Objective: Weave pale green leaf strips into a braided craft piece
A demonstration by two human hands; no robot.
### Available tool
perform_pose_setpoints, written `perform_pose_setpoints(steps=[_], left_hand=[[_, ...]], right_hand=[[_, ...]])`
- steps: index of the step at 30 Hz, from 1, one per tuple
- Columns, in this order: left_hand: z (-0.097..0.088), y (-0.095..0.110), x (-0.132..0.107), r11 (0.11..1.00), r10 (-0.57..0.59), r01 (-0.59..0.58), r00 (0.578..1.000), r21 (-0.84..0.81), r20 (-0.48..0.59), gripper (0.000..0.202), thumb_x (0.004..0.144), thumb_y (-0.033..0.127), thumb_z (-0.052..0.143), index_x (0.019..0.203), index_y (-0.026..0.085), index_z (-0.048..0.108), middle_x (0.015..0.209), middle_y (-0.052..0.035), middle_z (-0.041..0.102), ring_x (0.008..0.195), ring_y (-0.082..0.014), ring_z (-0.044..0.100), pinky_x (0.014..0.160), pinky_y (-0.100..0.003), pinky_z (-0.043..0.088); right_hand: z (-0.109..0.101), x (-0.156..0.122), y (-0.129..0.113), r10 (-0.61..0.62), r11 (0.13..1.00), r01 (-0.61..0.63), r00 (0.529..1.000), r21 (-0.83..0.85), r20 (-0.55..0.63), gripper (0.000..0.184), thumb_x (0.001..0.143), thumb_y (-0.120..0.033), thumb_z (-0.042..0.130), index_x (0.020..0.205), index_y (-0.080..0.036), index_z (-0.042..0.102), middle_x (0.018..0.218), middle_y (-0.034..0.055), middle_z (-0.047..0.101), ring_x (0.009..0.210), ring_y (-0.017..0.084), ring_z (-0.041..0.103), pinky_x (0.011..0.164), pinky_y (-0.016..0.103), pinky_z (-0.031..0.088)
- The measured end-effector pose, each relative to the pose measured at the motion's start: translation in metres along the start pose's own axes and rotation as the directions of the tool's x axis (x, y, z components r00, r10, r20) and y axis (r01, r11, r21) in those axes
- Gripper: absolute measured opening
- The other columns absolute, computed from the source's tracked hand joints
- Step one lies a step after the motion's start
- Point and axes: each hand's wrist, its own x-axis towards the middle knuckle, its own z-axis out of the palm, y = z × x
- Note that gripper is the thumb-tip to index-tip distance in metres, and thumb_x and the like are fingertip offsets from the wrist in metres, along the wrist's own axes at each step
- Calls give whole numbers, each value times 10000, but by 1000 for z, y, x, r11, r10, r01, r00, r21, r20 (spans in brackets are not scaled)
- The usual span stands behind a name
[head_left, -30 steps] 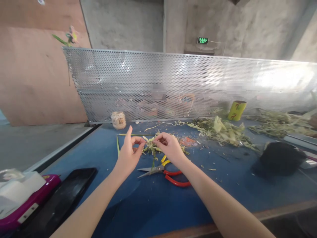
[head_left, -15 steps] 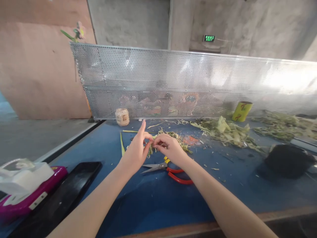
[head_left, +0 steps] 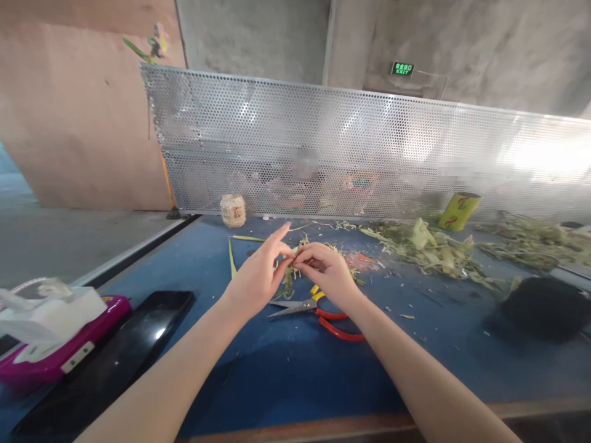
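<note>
Here, I have the left hand [head_left: 258,271] and right hand [head_left: 327,272] each pinched closed near the scissors [head_left: 306,305]; anything held I can't make out.

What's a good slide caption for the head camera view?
Left hand and right hand pinch close together beyond red-handled scissors on a blue tabletop, green plant scraps heaped to the right.

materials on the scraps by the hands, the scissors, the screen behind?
Scraps: probably dried plant fibre, matte; pale green-tan, ragged strands.
Scissors: blades look like bare steel, grey with slight sheen; handles smooth red, plastic or rubber, can't tell which.
Screen: likely bare sheet metal, shiny; silvery, punched with rows of small holes, strong glare at right.
</note>
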Motion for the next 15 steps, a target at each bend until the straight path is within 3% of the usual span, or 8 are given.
perform_pose_setpoints(steps=[4,9,12,15], left_hand=[[3,-1,-3,989,-115,114,993,-93,-7,436,827,200,410,1248,194,296,941,-64,613,821,-162,599,813,-353,445],[7,0,-3,958,-177,159,983,-238,-52,455,809,162,428,1235,216,278,909,-49,598,859,-151,589,765,-315,472],[10,2,-2,908,-253,210,964,-363,-75,455,803,164,435,1219,216,258,903,-43,572,838,-141,591,695,-275,495],[13,4,-1,831,-348,277,935,-483,-64,460,793,199,460,1199,224,245,884,-27,546,700,-116,600,565,-230,503]], right_hand=[[2,1,0,120,985,-114,992,131,-35,41,688,-225,587,674,-186,592,780,32,582,725,126,549,645,258,459],[3,3,0,298,910,-287,955,298,10,98,642,-265,622,674,-179,586,618,-15,550,496,73,450,484,223,380],[4,3,1,343,877,-328,939,351,21,111,637,-278,623,678,-181,588,569,-28,545,456,63,419,445,211,339],[4,4,1,365,857,-343,931,384,17,110,621,-272,626,660,-178,584,631,-12,596,478,63,450,452,205,344]])
